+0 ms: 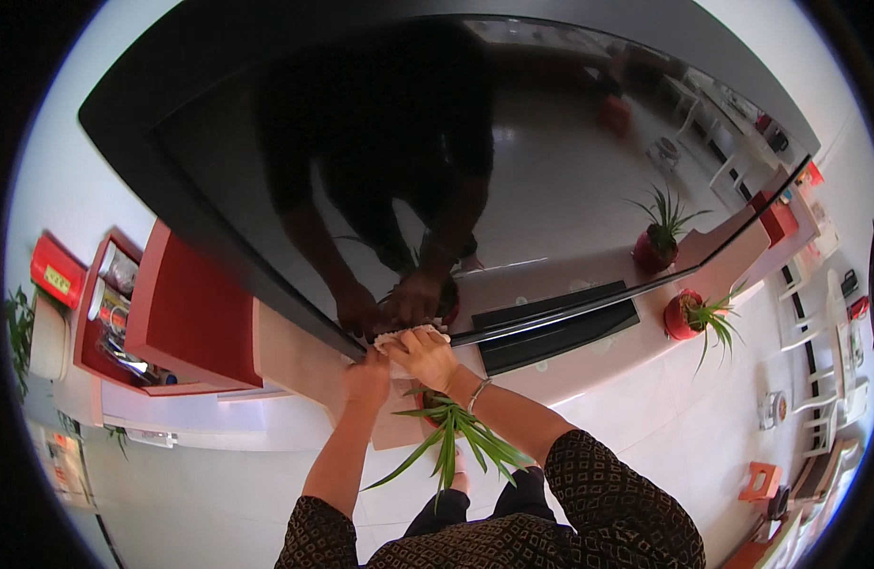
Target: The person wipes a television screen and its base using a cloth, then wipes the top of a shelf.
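Observation:
A large flat-screen television [551, 178] with a glossy dark screen fills the upper view and mirrors my body and the room. My right hand [424, 359] presses a pale cloth [408, 336] against the lower edge of its frame. Close beside it, my left hand [368, 380] is at the frame's bottom corner with its fingers bent. Its fingertips are hidden, so whether it also grips the cloth is unclear. Below my hands, a potted plant [451, 434] with long green leaves stands partly hidden by my right forearm.
The television's black base [558, 338] rests on a pale stand [586, 377]. A red pot with a spiky plant [684, 314] is at the right. On the left is a red cabinet [188, 320] with open shelves [110, 320]. An orange stool [760, 481] and white chairs [828, 377] stand at right.

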